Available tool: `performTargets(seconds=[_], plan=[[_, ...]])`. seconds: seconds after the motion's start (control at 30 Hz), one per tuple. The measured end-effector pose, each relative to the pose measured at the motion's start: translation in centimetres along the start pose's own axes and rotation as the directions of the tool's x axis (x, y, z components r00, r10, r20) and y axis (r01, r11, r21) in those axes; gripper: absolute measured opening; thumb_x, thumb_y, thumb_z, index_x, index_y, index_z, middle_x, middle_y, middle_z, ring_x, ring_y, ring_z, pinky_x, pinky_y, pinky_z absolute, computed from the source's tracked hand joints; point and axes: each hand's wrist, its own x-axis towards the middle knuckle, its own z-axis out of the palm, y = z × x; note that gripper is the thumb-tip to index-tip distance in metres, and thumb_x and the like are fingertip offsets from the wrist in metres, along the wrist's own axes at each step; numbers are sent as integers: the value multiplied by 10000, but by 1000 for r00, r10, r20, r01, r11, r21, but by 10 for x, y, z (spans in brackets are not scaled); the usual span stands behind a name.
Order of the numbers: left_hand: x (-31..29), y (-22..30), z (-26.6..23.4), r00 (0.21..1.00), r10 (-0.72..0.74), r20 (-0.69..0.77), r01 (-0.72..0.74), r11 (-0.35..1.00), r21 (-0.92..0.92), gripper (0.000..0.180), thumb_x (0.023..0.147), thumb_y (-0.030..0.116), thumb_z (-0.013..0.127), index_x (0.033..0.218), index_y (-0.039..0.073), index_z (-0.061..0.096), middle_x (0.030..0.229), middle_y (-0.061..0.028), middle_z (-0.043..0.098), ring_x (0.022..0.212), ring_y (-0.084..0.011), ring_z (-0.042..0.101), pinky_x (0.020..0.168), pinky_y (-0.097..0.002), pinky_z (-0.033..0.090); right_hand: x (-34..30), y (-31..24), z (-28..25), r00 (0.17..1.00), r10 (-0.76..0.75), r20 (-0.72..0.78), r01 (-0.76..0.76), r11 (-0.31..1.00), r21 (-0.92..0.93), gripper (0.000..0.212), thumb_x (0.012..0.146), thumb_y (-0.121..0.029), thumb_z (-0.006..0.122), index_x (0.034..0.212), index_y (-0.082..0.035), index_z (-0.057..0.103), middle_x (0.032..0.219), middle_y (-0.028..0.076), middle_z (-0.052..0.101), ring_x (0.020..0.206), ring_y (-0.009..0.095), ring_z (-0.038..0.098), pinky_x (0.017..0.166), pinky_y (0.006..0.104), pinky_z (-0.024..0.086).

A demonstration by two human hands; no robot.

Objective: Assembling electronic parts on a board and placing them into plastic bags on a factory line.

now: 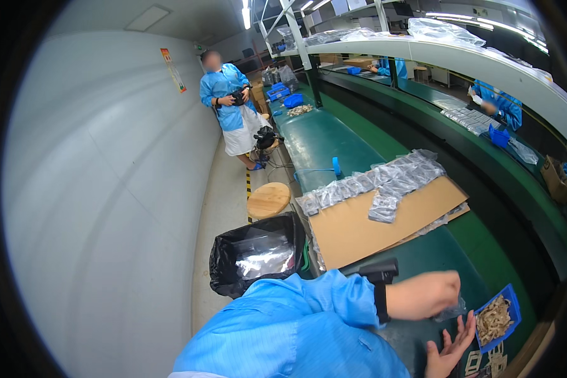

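Bag (452, 311) perhaps in left hand (427, 295)

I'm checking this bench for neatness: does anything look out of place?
Mildly: a small clump of clear packets juts out from the main rows onto bare cardboard, breaking their otherwise fairly even edge.

The left hand (425, 295), with a black band (381, 303) on its wrist, is curled by a small clear plastic bag (452, 311). The right hand (450, 353) has its fingers spread out, just beside a blue plastic tray (515, 305) full of small tan bits (494, 321). Farther up the green table (444, 252), shiny see-through packets (384, 178) lie in rows on a big brown cardboard sheet (353, 238). To the left, a black trash bag (222, 261) sits open near a round wooden stool (269, 200). A person in a blue coat (223, 85) stands by the white wall (107, 157), holding something black (238, 97).
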Motion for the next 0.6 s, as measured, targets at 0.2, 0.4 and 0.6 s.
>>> performTargets(seconds=[0.2, 0.4, 0.6], plan=[[-13, 18, 28, 965, 55, 256, 46, 928, -369, 159, 849, 17, 634, 1007, 4, 655, 1116, -149, 598, 1005, -332, 621, 833, -372, 520, -8, 46, -17, 983, 6, 183, -6, 1000, 2, 317, 907, -155, 608, 1157, 38, 580, 1041, 124, 611, 948, 216, 619, 851, 331, 512], [10, -70, -94, 852, -419, -314, 523, 679, 515, 213, 900, 173, 582, 1000, 26, 700, 992, -194, 662, 1018, -356, 621, 878, -450, 509, -7, 36, -16, 956, 267, 118, -285, 941, 181, 97, 919, -110, 582, 927, -16, 602, 732, 39, 546, 603, 97, 519, 585, 244, 478], [-15, -214, -126, 646, -545, -534, 720, 205, 663, 503, 1002, 407, 447, 1414, 126, 509, 1512, -168, 415, 1394, -439, 349, 1076, -611, 340, -9, 17, -23, 950, 197, 241, -210, 977, 29, 202, 981, -146, 551, 959, 25, 657, 721, 23, 581, 566, 70, 441, 559, 220, 377]])
